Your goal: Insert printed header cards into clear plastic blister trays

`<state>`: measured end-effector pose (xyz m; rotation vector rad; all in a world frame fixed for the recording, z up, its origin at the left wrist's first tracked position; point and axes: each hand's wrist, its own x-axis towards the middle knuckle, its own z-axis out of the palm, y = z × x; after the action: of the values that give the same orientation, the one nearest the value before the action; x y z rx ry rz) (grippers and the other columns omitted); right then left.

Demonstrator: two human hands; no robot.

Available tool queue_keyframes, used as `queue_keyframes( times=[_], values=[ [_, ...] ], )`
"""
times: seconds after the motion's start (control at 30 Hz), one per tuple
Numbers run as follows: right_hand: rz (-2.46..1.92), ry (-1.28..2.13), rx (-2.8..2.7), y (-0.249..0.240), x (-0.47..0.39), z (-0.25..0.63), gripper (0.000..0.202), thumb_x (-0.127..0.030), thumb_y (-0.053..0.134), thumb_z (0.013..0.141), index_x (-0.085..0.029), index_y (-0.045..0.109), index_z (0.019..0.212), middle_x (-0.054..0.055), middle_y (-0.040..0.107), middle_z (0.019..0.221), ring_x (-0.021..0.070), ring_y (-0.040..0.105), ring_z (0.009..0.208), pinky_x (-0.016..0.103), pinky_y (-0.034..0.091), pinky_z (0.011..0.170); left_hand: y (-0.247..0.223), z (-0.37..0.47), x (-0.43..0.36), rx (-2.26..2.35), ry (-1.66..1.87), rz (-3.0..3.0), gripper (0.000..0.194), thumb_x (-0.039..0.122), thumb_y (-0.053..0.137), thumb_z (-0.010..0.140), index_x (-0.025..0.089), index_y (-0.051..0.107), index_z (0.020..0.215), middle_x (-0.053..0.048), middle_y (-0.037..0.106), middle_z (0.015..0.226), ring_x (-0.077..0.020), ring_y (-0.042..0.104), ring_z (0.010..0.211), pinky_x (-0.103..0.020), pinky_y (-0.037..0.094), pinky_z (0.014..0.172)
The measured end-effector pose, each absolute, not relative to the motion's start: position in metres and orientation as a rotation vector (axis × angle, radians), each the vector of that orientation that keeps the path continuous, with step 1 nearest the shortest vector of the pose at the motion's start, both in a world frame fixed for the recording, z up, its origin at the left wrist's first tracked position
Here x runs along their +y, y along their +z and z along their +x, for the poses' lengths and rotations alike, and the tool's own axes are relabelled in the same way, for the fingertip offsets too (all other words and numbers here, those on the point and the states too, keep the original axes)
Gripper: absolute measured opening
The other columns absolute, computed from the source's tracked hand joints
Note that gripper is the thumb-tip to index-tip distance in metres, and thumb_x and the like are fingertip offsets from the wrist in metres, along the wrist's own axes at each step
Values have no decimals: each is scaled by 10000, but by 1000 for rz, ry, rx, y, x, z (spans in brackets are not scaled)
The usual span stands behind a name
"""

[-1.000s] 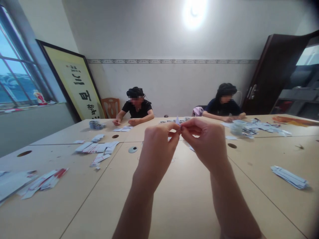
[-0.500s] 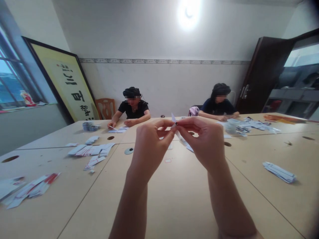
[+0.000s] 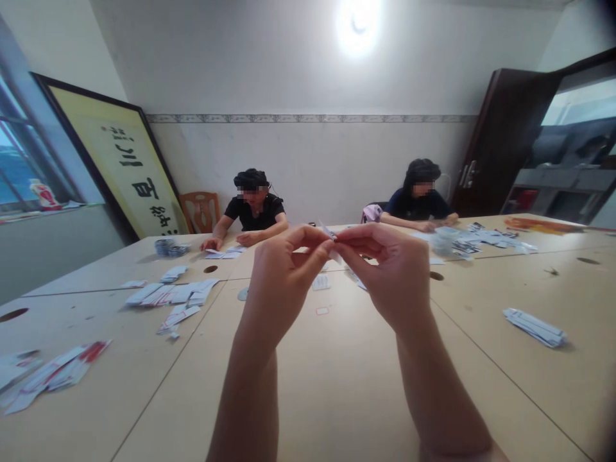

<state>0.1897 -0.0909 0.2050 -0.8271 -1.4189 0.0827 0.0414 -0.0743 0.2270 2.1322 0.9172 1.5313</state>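
Note:
Both my hands are raised over the middle of the table (image 3: 312, 385), fingertips meeting. Thumb and fingers of my left hand (image 3: 283, 269) pinch a small piece of white paper (image 3: 335, 256) from the left. On its right side my right hand (image 3: 392, 269) pinches the same piece. A thin pale tip of it sticks up above the fingers, and a small dark spot shows between the fingertips. Most of the piece is hidden by my fingers. Beyond my hands, a small white printed slip (image 3: 321, 282) lies on the table.
White and red paper strips (image 3: 58, 375) lie at the left, with more white slips (image 3: 168, 294) further back. A bundle of folded strips (image 3: 534, 327) rests at the right. Two people (image 3: 253, 205) sit across the table, with papers (image 3: 495, 240) and a clear plastic container (image 3: 445, 240) near the right one.
My view has shifted slightly, so my hands sit a little further left. The paper between my fingertips has tilted. The left co-worker's hand has moved down to the papers.

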Motion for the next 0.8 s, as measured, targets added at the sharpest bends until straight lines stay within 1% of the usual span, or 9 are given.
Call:
queue_keyframes(
  times=[0.1,0.23,0.3,0.37,0.43,0.53,0.6,0.7,0.8],
  values=[
    [-834,60,-1414,205,-91,189,49,-175,721,818,-207,746,846,17,775,827,166,761,757,296,647,733,227,43,-73,973,1601,2140,125,269,671,870,201,754,806,-45,775,800,-200,749,797,-232,567,572],
    [-823,20,-1444,205,-90,189,64,-177,689,844,-203,747,843,23,777,843,159,751,770,291,637,736,227,46,-74,984,1655,2112,125,241,671,857,196,755,777,-36,781,808,-171,738,756,-266,603,684],
    [-826,4,-1465,205,-90,189,75,-185,677,858,-202,749,849,27,778,850,159,745,776,293,631,738,227,48,-75,971,1677,2106,111,221,675,852,192,750,775,-32,781,812,-154,728,744,-259,606,703],
    [-833,-8,-1475,206,-90,188,88,-195,665,871,-205,750,848,27,775,841,158,740,769,295,625,734,226,49,-77,976,1702,2100,101,215,679,848,192,745,775,-27,776,790,-146,719,733,-242,601,670],
    [-827,-11,-1478,206,-91,188,102,-197,654,879,-210,749,843,22,771,832,154,736,763,290,621,729,225,50,-78,999,1719,2084,106,226,683,847,193,738,763,-22,766,749,-145,710,703,-227,582,600],
    [-803,-13,-1480,206,-92,188,109,-184,647,878,-214,746,842,14,768,827,146,733,758,276,619,721,224,51,-80,1014,1722,2056,125,244,690,846,191,733,741,-27,770,761,-150,711,694,-213,554,537],
    [-807,-32,-1482,206,-92,188,109,-181,646,878,-214,746,850,17,768,836,149,732,766,276,618,716,224,51,-81,1020,1730,2060,122,245,695,846,193,739,745,-23,775,778,-149,713,699,-219,564,557],
    [-822,-82,-1482,206,-92,187,94,-195,662,877,-218,752,859,23,769,865,154,729,786,276,617,695,225,51,-82,1062,1790,2066,93,236,705,842,211,757,768,2,763,738,-139,702,675,-237,586,620],
    [-834,-160,-1440,206,-93,186,70,-211,695,860,-228,762,847,21,761,868,146,717,744,259,603,628,225,51,-83,1073,1820,2030,90,240,709,839,218,763,770,10,752,711,-135,689,649,-236,576,602]
  ],
)
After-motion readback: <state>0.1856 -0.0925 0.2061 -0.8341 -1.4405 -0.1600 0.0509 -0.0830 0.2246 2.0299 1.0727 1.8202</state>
